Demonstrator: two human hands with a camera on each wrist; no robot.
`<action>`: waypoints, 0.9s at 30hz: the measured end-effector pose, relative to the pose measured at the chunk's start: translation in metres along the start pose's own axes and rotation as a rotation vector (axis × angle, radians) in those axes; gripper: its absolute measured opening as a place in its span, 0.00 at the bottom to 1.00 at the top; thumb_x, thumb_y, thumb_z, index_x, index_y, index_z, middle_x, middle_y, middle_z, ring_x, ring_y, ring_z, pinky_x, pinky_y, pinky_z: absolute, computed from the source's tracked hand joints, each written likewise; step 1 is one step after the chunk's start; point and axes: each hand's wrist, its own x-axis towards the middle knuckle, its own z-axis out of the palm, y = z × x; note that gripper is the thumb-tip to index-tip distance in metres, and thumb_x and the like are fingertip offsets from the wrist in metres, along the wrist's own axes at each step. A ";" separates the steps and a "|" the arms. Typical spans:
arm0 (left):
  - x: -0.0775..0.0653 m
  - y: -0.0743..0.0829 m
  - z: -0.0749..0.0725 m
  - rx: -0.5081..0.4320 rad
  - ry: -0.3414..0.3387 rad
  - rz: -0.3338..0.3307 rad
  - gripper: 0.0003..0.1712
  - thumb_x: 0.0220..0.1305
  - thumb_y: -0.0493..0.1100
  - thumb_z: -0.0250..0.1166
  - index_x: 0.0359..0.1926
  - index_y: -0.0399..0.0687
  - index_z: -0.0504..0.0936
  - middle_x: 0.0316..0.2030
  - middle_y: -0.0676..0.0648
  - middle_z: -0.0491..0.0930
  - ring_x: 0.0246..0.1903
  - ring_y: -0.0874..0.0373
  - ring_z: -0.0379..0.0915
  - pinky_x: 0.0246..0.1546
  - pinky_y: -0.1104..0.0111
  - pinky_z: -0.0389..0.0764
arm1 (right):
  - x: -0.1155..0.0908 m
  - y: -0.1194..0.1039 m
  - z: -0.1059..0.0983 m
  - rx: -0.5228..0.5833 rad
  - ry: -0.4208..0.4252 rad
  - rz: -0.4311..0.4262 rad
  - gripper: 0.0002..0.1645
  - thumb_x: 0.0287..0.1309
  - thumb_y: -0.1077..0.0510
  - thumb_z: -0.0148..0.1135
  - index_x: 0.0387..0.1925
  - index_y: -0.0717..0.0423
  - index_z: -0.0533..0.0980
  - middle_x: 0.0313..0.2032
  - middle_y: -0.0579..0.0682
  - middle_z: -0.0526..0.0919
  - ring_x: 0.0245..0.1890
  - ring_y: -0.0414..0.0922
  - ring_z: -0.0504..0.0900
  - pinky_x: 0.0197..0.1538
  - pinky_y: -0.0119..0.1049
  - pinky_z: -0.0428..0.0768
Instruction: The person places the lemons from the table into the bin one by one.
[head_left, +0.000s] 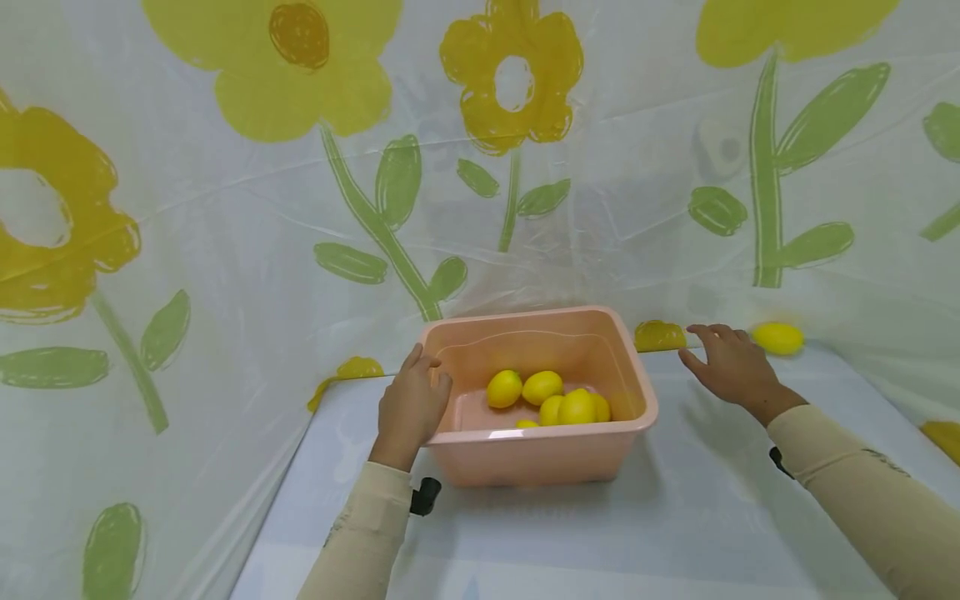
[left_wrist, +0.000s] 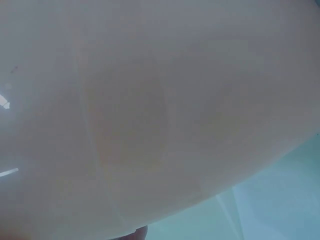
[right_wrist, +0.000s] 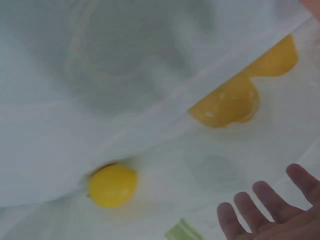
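A pink plastic basin [head_left: 525, 458] stands on the white table with several yellow lemons [head_left: 577, 407] inside. My left hand [head_left: 411, 404] grips the basin's left rim, its fingers bent over the edge. In the left wrist view, the pale wall of the basin [left_wrist: 150, 125] fills most of the picture, with a bit of finger [left_wrist: 140, 233] at the bottom. To the right of the basin, my right hand [head_left: 731, 367] hovers above the table with fingers spread, holding nothing. Just beyond it, a single lemon [head_left: 778, 338] lies at the table's back edge; the right wrist view shows this lemon [right_wrist: 113, 185] apart from the fingertips.
The white table [head_left: 540, 542] reaches back to a hanging white sheet [head_left: 600, 233] printed with yellow flowers and green leaves. The sheet lies close behind the basin and the lone lemon. Yellow printed patches [head_left: 660, 335] show along the table's back edge.
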 end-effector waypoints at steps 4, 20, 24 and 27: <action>0.001 -0.001 0.002 -0.001 0.001 -0.006 0.27 0.70 0.55 0.52 0.61 0.47 0.79 0.76 0.43 0.59 0.52 0.35 0.80 0.52 0.45 0.79 | 0.002 0.020 0.002 -0.032 -0.085 0.048 0.42 0.71 0.40 0.47 0.72 0.67 0.57 0.67 0.80 0.57 0.63 0.80 0.58 0.57 0.79 0.61; 0.002 -0.005 0.007 -0.009 0.026 0.004 0.26 0.70 0.54 0.52 0.60 0.48 0.80 0.75 0.46 0.61 0.51 0.34 0.81 0.46 0.45 0.80 | 0.010 0.092 -0.012 -0.101 -0.229 0.086 0.46 0.68 0.40 0.49 0.71 0.70 0.50 0.66 0.84 0.47 0.60 0.89 0.48 0.49 0.81 0.63; 0.002 -0.003 0.006 -0.010 0.032 0.015 0.25 0.70 0.54 0.51 0.60 0.48 0.80 0.75 0.47 0.62 0.49 0.34 0.81 0.42 0.46 0.81 | 0.012 0.112 -0.013 -0.069 -0.260 0.096 0.49 0.67 0.38 0.49 0.71 0.70 0.48 0.66 0.85 0.43 0.59 0.90 0.46 0.51 0.82 0.59; 0.002 -0.002 0.007 -0.011 0.032 0.019 0.25 0.70 0.54 0.51 0.60 0.48 0.80 0.75 0.47 0.62 0.51 0.34 0.80 0.43 0.46 0.81 | 0.013 0.123 -0.013 -0.055 -0.267 0.108 0.50 0.67 0.38 0.50 0.71 0.71 0.47 0.65 0.86 0.42 0.58 0.90 0.46 0.51 0.84 0.57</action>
